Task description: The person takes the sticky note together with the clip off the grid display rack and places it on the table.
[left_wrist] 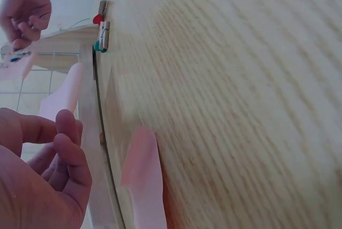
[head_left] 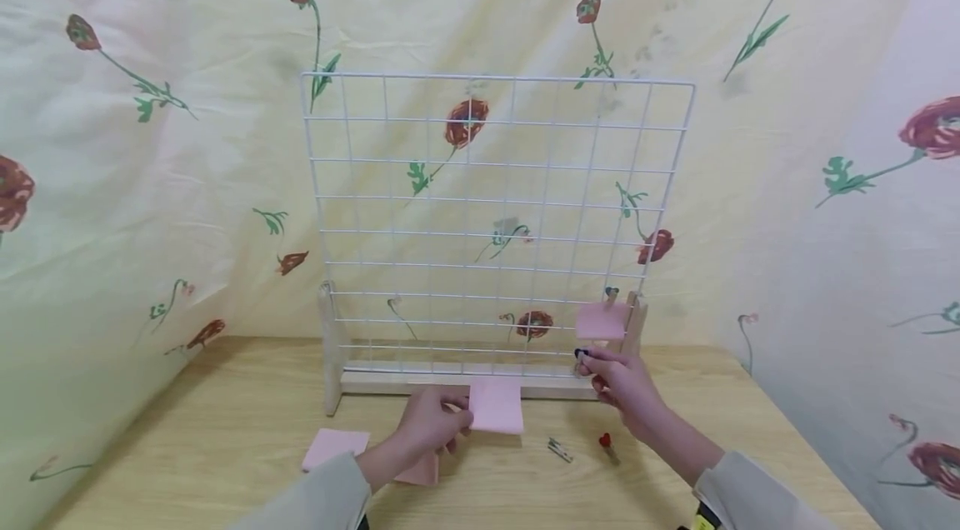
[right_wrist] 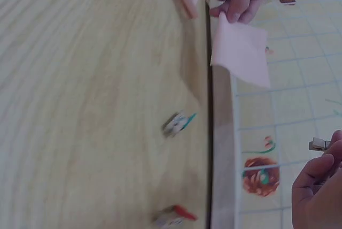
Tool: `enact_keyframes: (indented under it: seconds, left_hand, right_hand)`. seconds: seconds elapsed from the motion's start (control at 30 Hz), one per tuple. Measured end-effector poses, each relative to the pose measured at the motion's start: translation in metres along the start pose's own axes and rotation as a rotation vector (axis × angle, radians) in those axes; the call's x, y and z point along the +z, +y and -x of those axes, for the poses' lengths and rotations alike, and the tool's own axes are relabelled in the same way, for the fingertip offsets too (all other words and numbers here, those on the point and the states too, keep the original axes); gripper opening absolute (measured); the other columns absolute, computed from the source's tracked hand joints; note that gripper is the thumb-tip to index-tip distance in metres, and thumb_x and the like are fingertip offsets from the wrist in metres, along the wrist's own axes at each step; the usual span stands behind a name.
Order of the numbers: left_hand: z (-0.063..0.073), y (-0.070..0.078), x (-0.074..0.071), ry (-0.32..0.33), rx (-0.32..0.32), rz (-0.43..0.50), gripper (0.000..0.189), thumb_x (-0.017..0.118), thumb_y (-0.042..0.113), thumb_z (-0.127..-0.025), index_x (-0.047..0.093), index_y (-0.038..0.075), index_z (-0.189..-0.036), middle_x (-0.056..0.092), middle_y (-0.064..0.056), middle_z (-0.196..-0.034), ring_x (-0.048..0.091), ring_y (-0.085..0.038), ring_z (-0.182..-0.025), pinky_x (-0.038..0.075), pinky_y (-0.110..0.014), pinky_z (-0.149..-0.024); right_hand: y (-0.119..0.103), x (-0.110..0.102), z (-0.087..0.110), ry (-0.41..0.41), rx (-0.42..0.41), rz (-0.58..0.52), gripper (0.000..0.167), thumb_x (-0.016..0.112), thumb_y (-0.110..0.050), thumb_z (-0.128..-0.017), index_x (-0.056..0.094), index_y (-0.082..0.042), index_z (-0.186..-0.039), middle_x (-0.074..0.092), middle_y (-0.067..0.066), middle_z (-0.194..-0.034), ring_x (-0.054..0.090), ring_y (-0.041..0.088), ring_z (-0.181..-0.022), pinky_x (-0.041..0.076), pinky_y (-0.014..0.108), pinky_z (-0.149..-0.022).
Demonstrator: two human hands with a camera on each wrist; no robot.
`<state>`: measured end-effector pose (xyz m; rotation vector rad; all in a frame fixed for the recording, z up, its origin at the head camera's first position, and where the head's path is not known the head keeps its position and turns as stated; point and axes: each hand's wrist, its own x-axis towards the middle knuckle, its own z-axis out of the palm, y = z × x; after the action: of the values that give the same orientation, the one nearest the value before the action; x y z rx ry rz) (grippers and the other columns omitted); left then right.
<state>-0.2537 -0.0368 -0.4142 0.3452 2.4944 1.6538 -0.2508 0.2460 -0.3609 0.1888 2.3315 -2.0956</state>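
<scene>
My left hand (head_left: 431, 423) pinches the edge of a pink paper note (head_left: 496, 407), held up in front of the grid stand's wooden base. In the right wrist view this note (right_wrist: 240, 52) hangs from the fingertips, slightly curved. My right hand (head_left: 621, 384) pinches a small wooden clothespin (right_wrist: 319, 144) with a dark blue end, close to the lower right of the white wire grid (head_left: 491, 198). Just above that hand, another pink note (head_left: 602, 321) hangs on the grid under a clothespin (head_left: 612, 295) with a dark top.
Two clothespins lie on the wooden table, one with green (head_left: 559, 450) and one with a red heart (head_left: 608, 448). Pink notes (head_left: 335, 447) lie at the left, partly behind my left arm. Wooden feet (head_left: 331, 351) hold the grid upright before a flowered cloth (head_left: 225, 138).
</scene>
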Motion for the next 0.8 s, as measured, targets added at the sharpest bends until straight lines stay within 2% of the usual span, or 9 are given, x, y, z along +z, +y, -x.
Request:
enact_keyframes:
  seconds: [0.2, 0.4, 0.67, 0.8]
  left_hand:
    - [0.006, -0.007, -0.002, -0.043, 0.012, 0.002, 0.014, 0.067, 0.005, -0.082, 0.070, 0.000, -0.095, 0.069, -0.007, -0.067, 0.052, -0.009, -0.041, 0.035, -0.015, -0.037]
    - [0.012, -0.011, -0.002, -0.067, 0.001, -0.037, 0.010, 0.067, 0.004, -0.081, 0.070, 0.002, -0.090, 0.068, -0.005, -0.065, 0.050, -0.008, -0.041, 0.033, -0.015, -0.036]
    - [0.017, -0.013, -0.001, -0.107, -0.097, 0.046, 0.009, 0.065, 0.002, -0.082, 0.070, 0.003, -0.090, 0.068, -0.008, -0.066, 0.044, -0.007, -0.039, 0.029, -0.014, -0.033]
    - [0.019, -0.013, -0.001, -0.130, -0.132, 0.040, 0.009, 0.065, 0.003, -0.084, 0.070, 0.004, -0.091, 0.067, -0.007, -0.066, 0.042, -0.006, -0.039, 0.029, -0.014, -0.034]
  right_hand:
    - [0.016, -0.012, 0.006, -0.003, 0.051, 0.076, 0.036, 0.052, -0.008, -0.094, 0.054, 0.011, -0.124, 0.062, -0.003, -0.077, 0.047, 0.008, -0.061, 0.040, 0.021, -0.053]
    - [0.032, -0.029, 0.008, -0.014, 0.093, 0.110, 0.027, 0.054, -0.009, -0.091, 0.061, 0.007, -0.111, 0.059, -0.002, -0.076, 0.048, 0.008, -0.063, 0.041, 0.022, -0.054]
    - [0.052, -0.049, 0.014, 0.002, 0.149, 0.160, 0.019, 0.056, -0.011, -0.088, 0.066, 0.001, -0.098, 0.058, -0.003, -0.069, 0.047, 0.007, -0.058, 0.040, 0.021, -0.050]
    - [0.060, -0.054, 0.017, -0.001, 0.162, 0.173, 0.020, 0.056, -0.011, -0.087, 0.066, 0.001, -0.098, 0.060, -0.004, -0.069, 0.048, 0.007, -0.057, 0.041, 0.021, -0.051]
